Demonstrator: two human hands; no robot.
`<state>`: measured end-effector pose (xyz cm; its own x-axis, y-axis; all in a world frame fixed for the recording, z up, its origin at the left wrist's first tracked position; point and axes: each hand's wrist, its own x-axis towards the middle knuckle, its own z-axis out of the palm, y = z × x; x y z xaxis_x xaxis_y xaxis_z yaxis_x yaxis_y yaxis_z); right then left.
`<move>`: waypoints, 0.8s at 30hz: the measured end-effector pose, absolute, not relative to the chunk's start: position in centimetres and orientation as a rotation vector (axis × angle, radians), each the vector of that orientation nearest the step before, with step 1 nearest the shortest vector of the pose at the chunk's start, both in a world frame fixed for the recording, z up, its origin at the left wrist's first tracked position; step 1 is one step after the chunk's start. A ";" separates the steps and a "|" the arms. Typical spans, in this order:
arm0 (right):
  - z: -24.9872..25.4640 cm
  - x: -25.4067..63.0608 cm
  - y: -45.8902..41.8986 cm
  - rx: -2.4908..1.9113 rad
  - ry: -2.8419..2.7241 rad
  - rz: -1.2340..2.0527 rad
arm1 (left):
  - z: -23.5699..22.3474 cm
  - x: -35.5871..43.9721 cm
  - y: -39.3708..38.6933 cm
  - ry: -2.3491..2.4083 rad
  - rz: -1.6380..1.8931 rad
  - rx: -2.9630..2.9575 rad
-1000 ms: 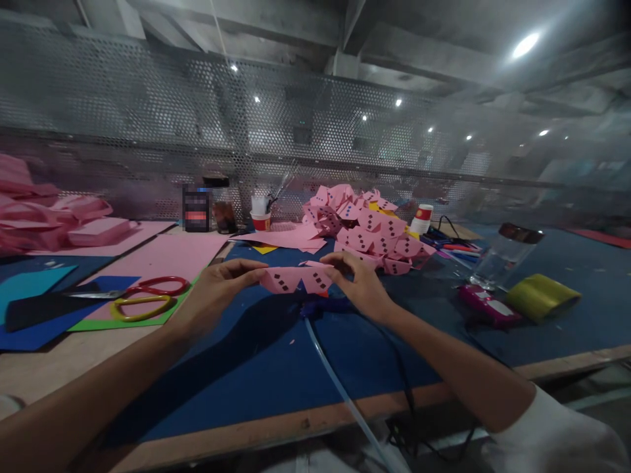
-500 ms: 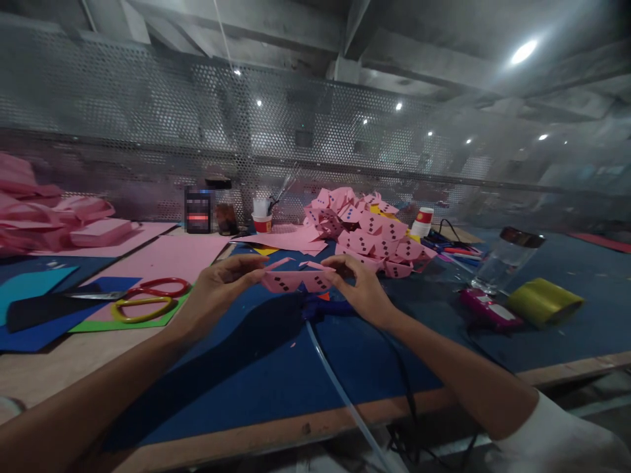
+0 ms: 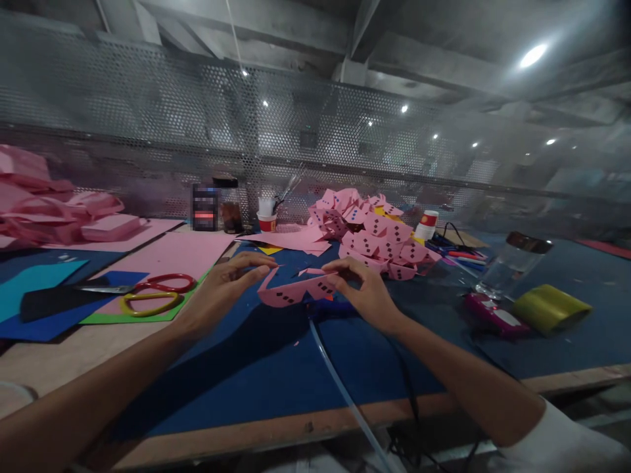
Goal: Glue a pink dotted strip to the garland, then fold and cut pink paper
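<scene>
A pair of pink paper glasses (image 3: pixel 290 293) with black diamond marks and a notch in the middle is held up in front of me, its left end hanging lower than its right. My right hand (image 3: pixel 362 289) pinches the right end between thumb and fingers. At the raised left side strip, my left hand (image 3: pixel 231 286) has thumb and forefinger close together around its tip. Just below and behind the glasses lies a dark blue tool (image 3: pixel 338 309), partly hidden, with a clear tube (image 3: pixel 340 384) running off toward me.
A heap of marked pink paper pieces (image 3: pixel 374 236) lies behind my right hand. Scissors (image 3: pixel 152 292) rest on coloured sheets at left, near stacked pink paper (image 3: pixel 69 213). A glass jar (image 3: pixel 510 269), yellow roll (image 3: pixel 552 309) and magenta device (image 3: pixel 495 315) are at right.
The left end of the paper glasses has dropped and swung toward me; my left fingers have shifted from the front corner to the side strip. My right hand keeps its pinch.
</scene>
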<state>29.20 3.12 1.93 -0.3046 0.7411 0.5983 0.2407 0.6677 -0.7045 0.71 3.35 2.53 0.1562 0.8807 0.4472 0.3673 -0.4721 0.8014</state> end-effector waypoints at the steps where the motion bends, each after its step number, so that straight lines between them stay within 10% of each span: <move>1: 2.0 29.1 2.9 -0.764 -1.863 0.630 | 2.7 0.7 3.3 1.184 1.281 1.927; 24: 2.5 28.4 1.3 -0.683 -1.970 0.707 | 5.0 2.9 2.7 1.213 0.758 2.069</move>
